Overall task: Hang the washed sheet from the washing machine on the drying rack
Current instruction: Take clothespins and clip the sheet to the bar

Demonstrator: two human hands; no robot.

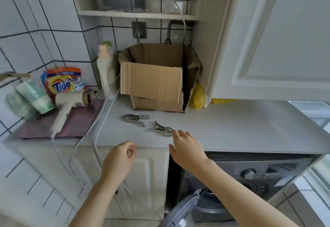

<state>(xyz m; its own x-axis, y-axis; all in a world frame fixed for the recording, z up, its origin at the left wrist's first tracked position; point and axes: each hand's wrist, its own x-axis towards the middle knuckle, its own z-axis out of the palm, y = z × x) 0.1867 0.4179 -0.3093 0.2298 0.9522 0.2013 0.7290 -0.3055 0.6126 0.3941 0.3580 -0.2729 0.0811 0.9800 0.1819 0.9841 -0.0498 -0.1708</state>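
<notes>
R hand (pixel 187 148) fingers (pixel 175 133) touching metal clip (pixel 161 129) on counter (pixel 232 128); L hand (pixel 119 157) idle.

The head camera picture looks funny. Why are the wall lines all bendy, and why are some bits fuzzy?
In the head view, the wide lens curves the tile wall lines and tilts the cabinet door. The left hand and right hand look slightly smeared, likely from motion. Daylight is soft, so shadows under the two metal clips are faint.
</notes>
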